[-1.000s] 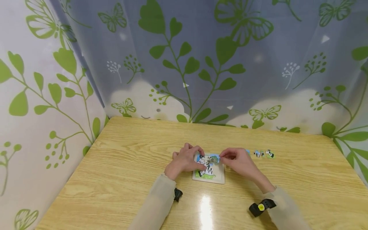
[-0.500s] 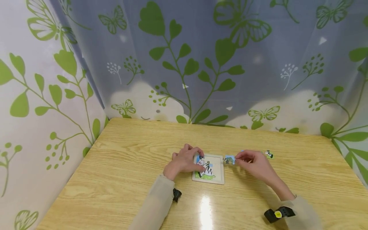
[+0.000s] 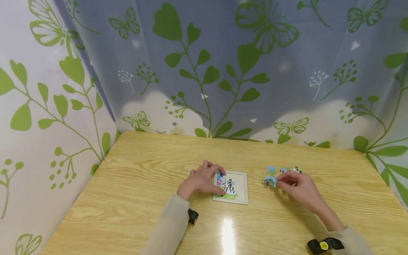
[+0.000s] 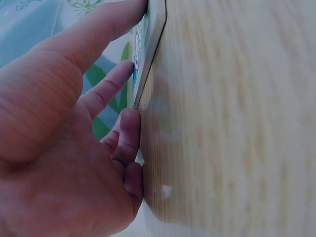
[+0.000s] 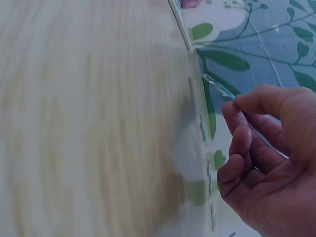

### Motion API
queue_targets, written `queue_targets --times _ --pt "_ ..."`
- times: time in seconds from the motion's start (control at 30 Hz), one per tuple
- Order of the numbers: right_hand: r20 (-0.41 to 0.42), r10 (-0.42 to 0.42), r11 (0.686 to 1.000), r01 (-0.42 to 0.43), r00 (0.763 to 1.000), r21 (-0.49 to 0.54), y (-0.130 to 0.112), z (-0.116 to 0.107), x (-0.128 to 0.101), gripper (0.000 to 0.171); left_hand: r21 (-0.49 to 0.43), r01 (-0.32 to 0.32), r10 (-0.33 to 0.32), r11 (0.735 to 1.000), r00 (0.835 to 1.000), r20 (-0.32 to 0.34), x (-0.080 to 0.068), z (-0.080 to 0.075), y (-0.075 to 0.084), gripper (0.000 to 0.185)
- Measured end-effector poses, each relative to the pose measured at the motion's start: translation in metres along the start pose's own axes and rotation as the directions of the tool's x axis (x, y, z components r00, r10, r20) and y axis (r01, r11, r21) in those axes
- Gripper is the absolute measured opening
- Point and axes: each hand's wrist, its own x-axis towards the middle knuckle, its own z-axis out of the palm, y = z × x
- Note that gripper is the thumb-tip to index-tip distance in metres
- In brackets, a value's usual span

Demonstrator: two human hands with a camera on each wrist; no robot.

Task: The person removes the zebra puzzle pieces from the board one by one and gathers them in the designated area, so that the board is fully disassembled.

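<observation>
A small square puzzle tray (image 3: 239,196) with a zebra picture lies on the wooden table (image 3: 134,184). My left hand (image 3: 204,180) rests on the tray's left edge, fingers on its top corner and thumb at the bottom edge; the left wrist view shows my fingers (image 4: 106,91) against the tray edge (image 4: 150,47). My right hand (image 3: 294,184) pinches a blue puzzle piece (image 3: 269,181) just above the table, right of the tray. In the right wrist view the thin piece (image 5: 219,86) is held between thumb and forefinger.
Several loose puzzle pieces (image 3: 283,170) lie on the table just behind my right hand. A leaf-and-butterfly curtain (image 3: 223,71) closes off the back and left sides. Black wrist straps (image 3: 323,245) sit on both sleeves.
My right hand lifted a piece off the tray and carried it rightward to the loose pieces. My left hand stayed on the tray.
</observation>
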Motion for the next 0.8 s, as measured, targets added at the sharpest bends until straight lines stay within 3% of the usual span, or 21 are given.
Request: queue_targets --times 0.2,0.8 --pt "0.002 0.045 0.999 -0.045 0.999 -0.021 0.009 -0.004 -0.002 0.023 0.0 0.018 -0.018 1.0 1.0 0.0 0.001 0.001 -0.001 0.06" --pt "-0.009 0.033 0.987 -0.034 0.999 -0.156 0.016 -0.007 0.006 0.022 -0.006 0.016 -0.016 1.0 1.0 -0.002 0.0 0.002 -0.002 0.061"
